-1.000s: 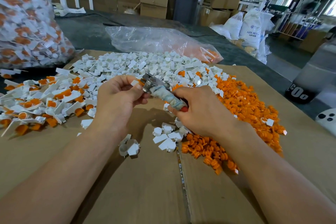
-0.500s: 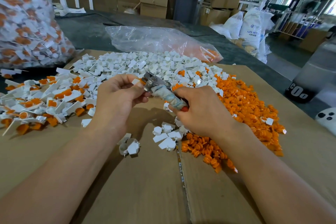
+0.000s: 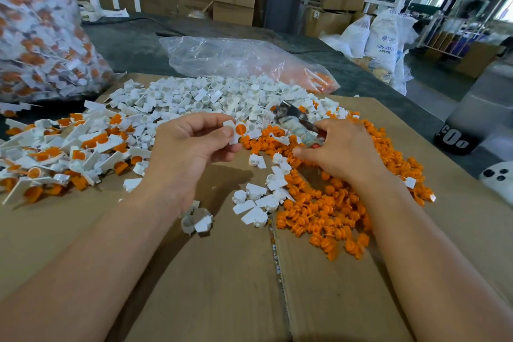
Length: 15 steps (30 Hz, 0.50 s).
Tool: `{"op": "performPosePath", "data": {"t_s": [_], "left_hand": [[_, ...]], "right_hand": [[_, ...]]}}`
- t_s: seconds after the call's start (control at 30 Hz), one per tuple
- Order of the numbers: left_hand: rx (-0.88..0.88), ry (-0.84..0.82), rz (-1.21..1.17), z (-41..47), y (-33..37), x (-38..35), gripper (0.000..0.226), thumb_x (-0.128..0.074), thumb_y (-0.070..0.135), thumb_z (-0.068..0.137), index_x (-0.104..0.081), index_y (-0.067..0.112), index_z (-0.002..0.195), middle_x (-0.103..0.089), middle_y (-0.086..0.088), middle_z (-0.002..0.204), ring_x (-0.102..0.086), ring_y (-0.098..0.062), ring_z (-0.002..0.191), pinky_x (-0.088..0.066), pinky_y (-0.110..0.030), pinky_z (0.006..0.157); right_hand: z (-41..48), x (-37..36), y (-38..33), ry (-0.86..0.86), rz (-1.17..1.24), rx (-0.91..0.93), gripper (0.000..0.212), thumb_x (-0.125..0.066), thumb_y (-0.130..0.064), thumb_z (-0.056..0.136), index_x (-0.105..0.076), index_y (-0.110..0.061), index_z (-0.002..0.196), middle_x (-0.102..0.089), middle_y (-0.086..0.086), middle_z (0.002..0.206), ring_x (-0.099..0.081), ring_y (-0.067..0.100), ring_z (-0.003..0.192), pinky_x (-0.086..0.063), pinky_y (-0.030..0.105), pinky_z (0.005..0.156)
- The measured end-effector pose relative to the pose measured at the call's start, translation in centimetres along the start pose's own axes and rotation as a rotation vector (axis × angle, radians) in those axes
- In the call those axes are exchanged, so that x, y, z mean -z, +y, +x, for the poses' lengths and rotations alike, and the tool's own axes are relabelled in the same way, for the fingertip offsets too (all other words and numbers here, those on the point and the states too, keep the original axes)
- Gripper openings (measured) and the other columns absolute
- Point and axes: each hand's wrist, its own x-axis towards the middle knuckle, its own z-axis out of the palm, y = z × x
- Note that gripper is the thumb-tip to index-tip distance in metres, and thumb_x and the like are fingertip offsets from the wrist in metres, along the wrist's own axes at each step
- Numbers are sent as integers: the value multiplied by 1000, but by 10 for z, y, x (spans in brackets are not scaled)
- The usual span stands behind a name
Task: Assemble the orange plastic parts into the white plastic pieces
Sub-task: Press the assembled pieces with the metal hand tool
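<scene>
Over the orange pile (image 3: 319, 203), gripping the tool (image 3: 295, 123) in the right hand (image 3: 341, 153); just left, pinching a filled piece (image 3: 236, 130) in the left hand (image 3: 188, 153).

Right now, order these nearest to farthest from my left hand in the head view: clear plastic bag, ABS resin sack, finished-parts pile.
From the left hand:
1. Finished-parts pile, just left.
2. Clear plastic bag, behind the white pieces.
3. ABS resin sack, far back right.

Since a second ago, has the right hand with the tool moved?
Yes. The right hand and its tool shifted right, farther from the cardboard seam, over the orange parts.
</scene>
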Motion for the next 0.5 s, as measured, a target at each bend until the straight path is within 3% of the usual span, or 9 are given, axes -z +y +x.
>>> {"op": "performPosePath", "data": {"t_s": [0.2, 0.33, 0.5], "left_hand": [[-24, -20, 88, -4, 2, -1, 24, -62, -6, 80, -70, 17, 78, -69, -1, 63, -65, -13, 59, -50, -17, 50], [-19, -17, 96, -6, 3, -2, 26, -63, -6, 79, -70, 18, 76, -70, -2, 63, -65, -15, 60, -50, -17, 50], [-4, -13, 88, -7, 4, -3, 26, -63, -7, 78, -70, 18, 75, -70, -3, 63, -65, -15, 58, -51, -18, 49]], "right_hand": [[3, -3, 5, -92, -29, -35, 61, -68, -56, 70, -62, -9, 107, -63, 10, 105, -49, 19, 83, -36, 30, 65], [4, -4, 5, -134, -28, -43, 74, -67, -60, 69, -57, -7, 118, -60, 11, 115, -54, 25, 103, -37, 31, 73], [7, -6, 7, -175, -74, -29, 84, -63, -65, 67, -50, -9, 129, -55, 9, 126, -50, 24, 113, -38, 30, 80]]}}
